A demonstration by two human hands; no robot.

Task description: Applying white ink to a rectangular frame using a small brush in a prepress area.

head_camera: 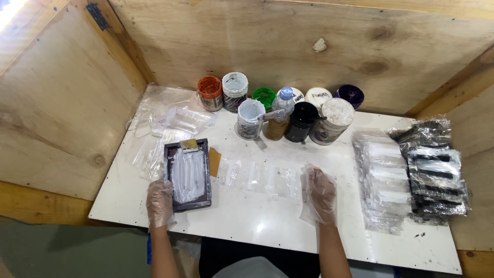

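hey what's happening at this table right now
A person in thin clear gloves works at a white table. The left hand rests on the near corner of a dark framed screen smeared with white paste. The right hand presses flat on the end of a row of clear plastic pouches. Paint jars stand at the back, and stacks of pouches lie to the right.

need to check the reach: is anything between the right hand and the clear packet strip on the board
Nothing visible. The right hand already rests on the right end of the clear packet strip, which lies flat on the white board.
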